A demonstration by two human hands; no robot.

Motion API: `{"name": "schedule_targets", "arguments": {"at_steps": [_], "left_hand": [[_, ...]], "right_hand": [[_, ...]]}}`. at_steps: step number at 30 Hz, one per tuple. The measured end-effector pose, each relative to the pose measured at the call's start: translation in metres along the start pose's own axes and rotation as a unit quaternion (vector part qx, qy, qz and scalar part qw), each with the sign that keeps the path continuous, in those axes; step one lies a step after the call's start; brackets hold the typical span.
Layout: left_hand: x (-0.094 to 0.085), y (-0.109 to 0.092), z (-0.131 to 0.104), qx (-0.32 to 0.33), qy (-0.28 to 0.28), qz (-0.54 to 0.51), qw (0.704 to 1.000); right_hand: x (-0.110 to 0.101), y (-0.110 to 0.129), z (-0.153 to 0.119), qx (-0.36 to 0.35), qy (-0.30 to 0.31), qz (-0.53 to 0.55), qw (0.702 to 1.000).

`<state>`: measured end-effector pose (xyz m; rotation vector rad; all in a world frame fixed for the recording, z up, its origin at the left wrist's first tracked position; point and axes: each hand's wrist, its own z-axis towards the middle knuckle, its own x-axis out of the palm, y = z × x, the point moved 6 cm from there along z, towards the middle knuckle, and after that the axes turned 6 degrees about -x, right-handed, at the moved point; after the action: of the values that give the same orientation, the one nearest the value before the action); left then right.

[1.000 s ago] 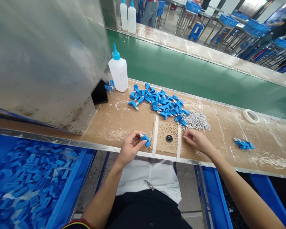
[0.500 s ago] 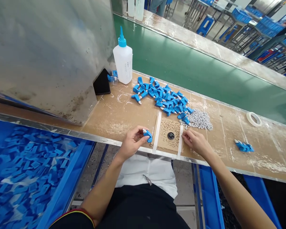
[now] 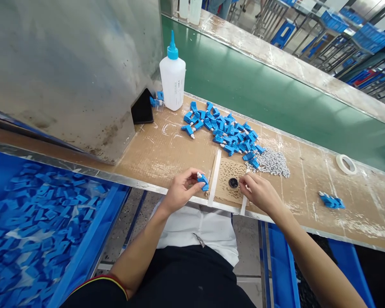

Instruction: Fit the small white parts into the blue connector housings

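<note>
Between the thumb and fingers of my left hand is a blue plastic part with a whitish tip pointing up. My right hand is pinched closed just right of a small round black dish; whatever its fingertips hold, if anything, is too small to make out. The dish rests on a speckled cardboard square edged with white tape strips. Beyond it lie a heap of blue parts and a pile of small grey pieces.
A white squeeze bottle with a blue nozzle stands beside a metal cabinet. A tape roll and a few blue parts lie to the right. A blue bin full of parts sits lower left. Behind runs a green belt.
My right hand has moved left, from the right tape strip to beside the black dish. My left hand still holds the blue part. The view has shifted slightly.
</note>
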<state>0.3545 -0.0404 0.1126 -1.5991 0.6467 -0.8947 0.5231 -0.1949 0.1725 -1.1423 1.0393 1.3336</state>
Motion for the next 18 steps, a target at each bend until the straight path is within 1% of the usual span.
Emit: {"name": "schedule_targets", "arguments": {"at_steps": [5, 8, 10, 12, 15, 18], "left_hand": [[0.0, 0.001, -0.001, 0.002, 0.004, -0.002, 1.0], [-0.001, 0.001, -0.001, 0.005, 0.004, -0.006, 1.0], [-0.001, 0.001, -0.001, 0.005, 0.006, -0.01, 1.0], [-0.001, 0.002, 0.0, 0.003, 0.008, -0.014, 1.0], [-0.001, 0.001, 0.0, 0.001, 0.007, -0.02, 1.0], [-0.001, 0.0, 0.0, 0.0, 0.01, -0.023, 1.0]], "right_hand": [[0.01, 0.006, 0.019, -0.024, 0.024, -0.064, 0.997], [0.016, 0.006, 0.022, -0.026, 0.059, -0.093, 0.994], [0.016, 0.007, 0.022, -0.03, 0.073, -0.103, 0.992], [0.011, 0.01, 0.022, -0.034, 0.062, -0.102, 0.992], [-0.003, 0.011, 0.019, -0.021, 0.01, -0.082, 0.996], [-0.013, 0.005, 0.012, 0.011, -0.041, -0.065, 0.997]]}}
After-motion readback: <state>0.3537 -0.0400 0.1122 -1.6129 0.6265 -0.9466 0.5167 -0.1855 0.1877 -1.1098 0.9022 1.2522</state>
